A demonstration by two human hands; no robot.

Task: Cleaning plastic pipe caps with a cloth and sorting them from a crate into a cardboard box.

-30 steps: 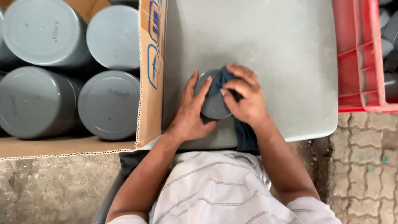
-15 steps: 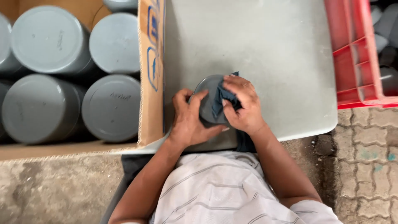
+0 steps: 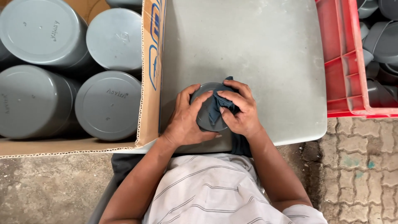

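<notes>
Lower centre: left hand (image 3: 186,120) cupped around a round grey cap (image 3: 206,112) on the grey table (image 3: 257,49); right hand (image 3: 240,110) pinching a dark cloth (image 3: 215,108) against it. Upper left, cardboard box (image 3: 150,83) of grey caps (image 3: 108,104). Upper right, red crate (image 3: 340,62).

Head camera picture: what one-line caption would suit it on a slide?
Left hand steadies a round grey cap on a grey table while the right hand presses a dark cloth on it.

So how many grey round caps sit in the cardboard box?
5 show in the cardboard box: top left, top middle, bottom left, bottom right, and a sliver at the top edge. More may lie underneath.
</notes>
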